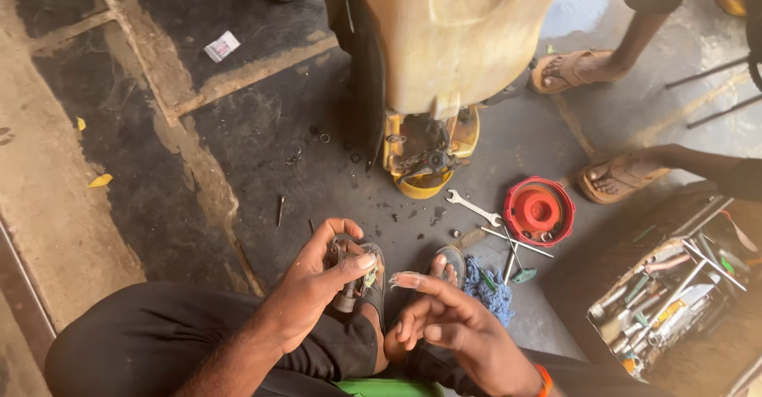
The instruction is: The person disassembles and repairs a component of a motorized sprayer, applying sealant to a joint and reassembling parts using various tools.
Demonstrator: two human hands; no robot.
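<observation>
Metal part (347, 274), small, grey and greasy, is sitting in the left hand (321, 282), whose fingers (359, 263) are clenching around it, thumb pressing across its top. Just beside those fingers, to their right, the right hand (448, 325) is hovering with its fingers (413, 280) released and half curled, the index tip pointing toward the part without quite touching it; nothing is showing in that hand. Directly beyond both sets of fingers, the person's sandalled feet are resting on the dark concrete floor (238, 143). Farther out from the left fingers, a yellow machine (429, 155) under a tan plastic tank (456, 32) is standing upright. Out from the right fingers, a silver wrench (472, 206) is lying near a red round cap (539, 210), with a blue rag (488, 290) close to the right fingertips and thin metal rods next to it. Well apart to the right, an open toolbox (675, 302) is holding a jumble of tools. Another person's sandalled feet (587, 67) are standing beyond the cap.
</observation>
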